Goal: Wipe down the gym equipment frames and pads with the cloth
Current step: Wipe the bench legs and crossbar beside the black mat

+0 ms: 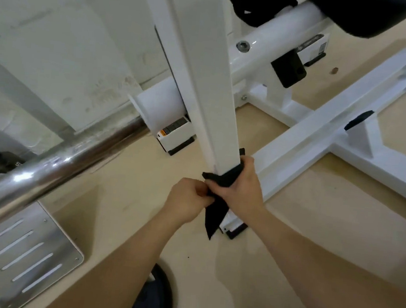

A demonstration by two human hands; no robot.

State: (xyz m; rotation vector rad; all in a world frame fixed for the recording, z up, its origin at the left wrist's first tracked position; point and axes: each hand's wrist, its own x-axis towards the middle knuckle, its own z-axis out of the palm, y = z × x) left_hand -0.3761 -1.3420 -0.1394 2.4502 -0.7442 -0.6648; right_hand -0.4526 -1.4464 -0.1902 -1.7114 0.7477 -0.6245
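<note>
Wiping low end of white post (203, 80), gripping black cloth (230, 178) with right hand (243, 189), pinching its tail with left hand (185, 199); likely leaving black pad (256, 6) undone.

The smooth beige floor (340, 202) bears a white steel frame base (322, 125) on black rubber feet (236, 233), and a black round disc (157, 294).

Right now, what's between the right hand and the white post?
The cloth: the right hand grips it round the post, shown in the head view. The left hand pinches its tail.
</note>
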